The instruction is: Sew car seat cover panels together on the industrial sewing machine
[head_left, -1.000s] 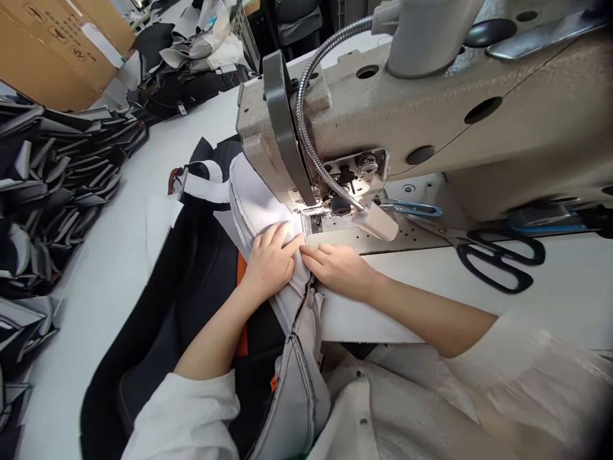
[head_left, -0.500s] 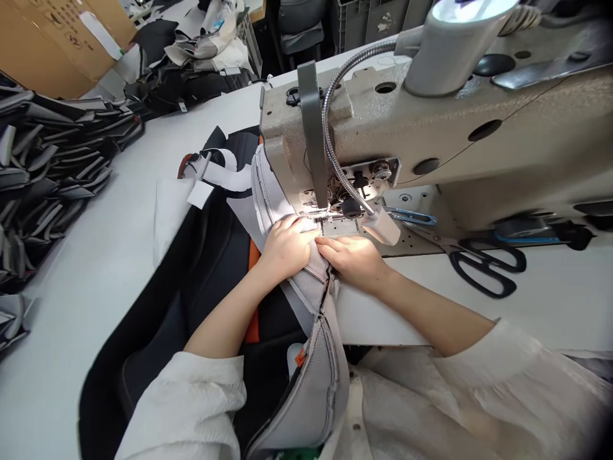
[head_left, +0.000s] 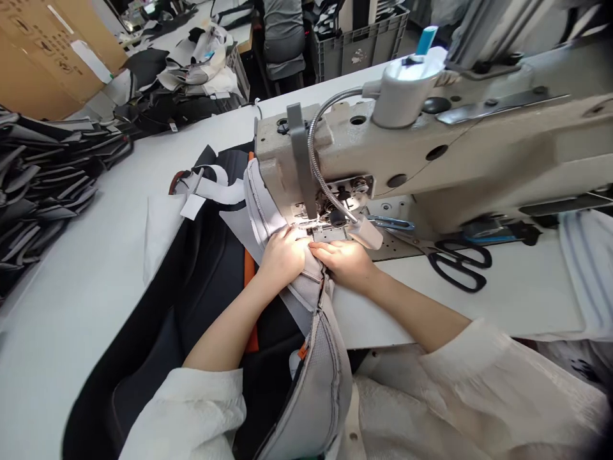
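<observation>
Okay, closest, I see grey fabric (head_left: 330, 367) running off the white table (head_left: 383, 319) toward the lap; its hanging weight could drag the seam crooked. Left hand (head_left: 283, 259) lies palm-down on it, unclenched; right hand (head_left: 349, 265) has fingertips at its edge, pinch or not, can't tell. Its upper part sits under the sewing machine (head_left: 278, 147)'s head; fingers straying closer could get pricked. Grey crate (head_left: 359, 57) behind.

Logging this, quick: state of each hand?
Left hand: on the grey fabric, fingers bent; pinch can't be told.
Right hand: fingertips on the same fabric; grip can't be told.
</observation>
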Tool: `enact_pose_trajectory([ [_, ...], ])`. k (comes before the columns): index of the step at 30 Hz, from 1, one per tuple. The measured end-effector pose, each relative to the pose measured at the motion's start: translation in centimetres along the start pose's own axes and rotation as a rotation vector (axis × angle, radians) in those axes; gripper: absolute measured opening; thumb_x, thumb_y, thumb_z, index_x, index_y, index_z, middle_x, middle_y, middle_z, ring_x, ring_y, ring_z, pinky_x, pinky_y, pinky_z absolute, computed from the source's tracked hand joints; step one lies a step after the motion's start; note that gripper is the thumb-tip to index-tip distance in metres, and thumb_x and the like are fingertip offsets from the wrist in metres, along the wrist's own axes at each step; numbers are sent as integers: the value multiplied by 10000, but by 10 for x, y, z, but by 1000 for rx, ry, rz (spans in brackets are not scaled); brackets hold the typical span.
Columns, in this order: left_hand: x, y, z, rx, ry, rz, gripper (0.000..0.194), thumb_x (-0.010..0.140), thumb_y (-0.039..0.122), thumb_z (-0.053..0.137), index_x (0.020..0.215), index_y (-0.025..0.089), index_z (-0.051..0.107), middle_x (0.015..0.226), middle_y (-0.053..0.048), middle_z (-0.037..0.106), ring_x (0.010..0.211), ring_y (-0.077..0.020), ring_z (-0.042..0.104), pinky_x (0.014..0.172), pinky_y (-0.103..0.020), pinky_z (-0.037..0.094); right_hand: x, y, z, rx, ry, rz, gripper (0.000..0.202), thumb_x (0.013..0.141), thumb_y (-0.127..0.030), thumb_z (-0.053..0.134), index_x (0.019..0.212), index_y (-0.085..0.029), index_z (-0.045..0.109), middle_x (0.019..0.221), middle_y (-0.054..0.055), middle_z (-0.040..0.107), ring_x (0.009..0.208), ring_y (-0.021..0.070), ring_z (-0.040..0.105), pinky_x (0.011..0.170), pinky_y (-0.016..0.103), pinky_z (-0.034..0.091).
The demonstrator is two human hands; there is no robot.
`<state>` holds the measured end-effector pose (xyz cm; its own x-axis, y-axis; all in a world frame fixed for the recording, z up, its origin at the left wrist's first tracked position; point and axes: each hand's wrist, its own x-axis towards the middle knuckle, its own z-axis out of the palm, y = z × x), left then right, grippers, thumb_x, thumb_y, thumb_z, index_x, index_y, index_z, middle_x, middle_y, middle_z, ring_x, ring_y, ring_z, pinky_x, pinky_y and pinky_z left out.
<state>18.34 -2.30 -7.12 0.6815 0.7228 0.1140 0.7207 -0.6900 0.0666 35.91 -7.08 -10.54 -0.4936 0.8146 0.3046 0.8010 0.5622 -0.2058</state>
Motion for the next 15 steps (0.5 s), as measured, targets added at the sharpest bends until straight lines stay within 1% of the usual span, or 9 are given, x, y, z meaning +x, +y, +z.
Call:
enact_pose_trajectory([
  [3, -1, 2, -3, 17, 28, 35, 381, 776, 82, 400, 1007, 192, 683, 1122, -64, 640, 1112, -226, 527, 1017, -377, 404, -10, -2, -5, -9, 45, 44, 299, 869, -134, 465, 1112, -193, 629, 1161, 45, 645, 783, 157, 583, 701, 267, 429],
  [5, -1, 3, -5, 37, 31, 42, 385, 765, 77, 407, 1000, 196, 689, 1106, -65, 645, 1122, -230, 521, 1016, -370, 404, -26, -6, -11, -33, 76, 85, 261, 905, -157, 440, 1063, -192, 645, 1146, 45, 650, 761, 155, 573, 687, 271, 420],
  [8, -3, 3, -6, 65, 4, 57, 396, 762, 84, 418, 1024, 200, 690, 1128, -92, 634, 1163, -257, 492, 992, -389, 409, -72, -22, -22, -48, 138, 82, 252, 911, -142, 419, 1031, -162, 640, 1108, 77, 656, 787, 164, 575, 706, 293, 422],
  [10, -5, 4, -5, 79, -25, 68, 408, 768, 92, 416, 1050, 210, 686, 1165, -104, 618, 1149, -269, 497, 966, -407, 414, -111, -40, -25, 9, 154, -18, 255, 911, -149, 408, 1043, -154, 627, 991, 89, 677, 775, 158, 578, 699, 295, 420],
  [11, -6, 4, -5, 92, -38, 65, 417, 772, 96, 411, 1065, 214, 684, 1180, -106, 611, 1129, -274, 507, 951, -413, 417, -131, -50, -24, 57, 134, -101, 251, 913, -167, 410, 1038, -161, 627, 909, 79, 681, 737, 149, 575, 676, 290, 416],
  [12, -7, 4, -5, 108, -51, 60, 425, 777, 102, 405, 1081, 214, 681, 1191, -107, 605, 1107, -278, 515, 937, -416, 421, -150, -59, -21, 109, 81, -180, 235, 911, -192, 425, 1020, -180, 633, 826, 59, 675, 696, 139, 569, 650, 283, 410],
  [13, -8, 4, -4, 129, -62, 53, 432, 782, 109, 399, 1096, 212, 678, 1199, -108, 600, 1081, -282, 523, 923, -416, 426, -167, -65, -18, 154, -7, -213, 196, 899, -223, 467, 973, -210, 648, 752, 31, 662, 671, 131, 565, 633, 274, 406],
  [14, -9, 5, -4, 151, -69, 49, 439, 786, 115, 395, 1108, 213, 676, 1209, -107, 593, 1055, -284, 530, 909, -414, 431, -182, -67, -13, 181, -107, -185, 139, 874, -247, 526, 908, -241, 661, 698, 4, 649, 671, 123, 569, 635, 262, 409],
  [15, -10, 5, -4, 171, -73, 46, 444, 789, 120, 392, 1117, 218, 676, 1219, -107, 586, 1031, -285, 534, 894, -413, 437, -196, -64, -9, 184, -200, -88, 88, 844, -247, 582, 850, -263, 668, 681, -12, 648, 700, 118, 580, 656, 251, 418],
])
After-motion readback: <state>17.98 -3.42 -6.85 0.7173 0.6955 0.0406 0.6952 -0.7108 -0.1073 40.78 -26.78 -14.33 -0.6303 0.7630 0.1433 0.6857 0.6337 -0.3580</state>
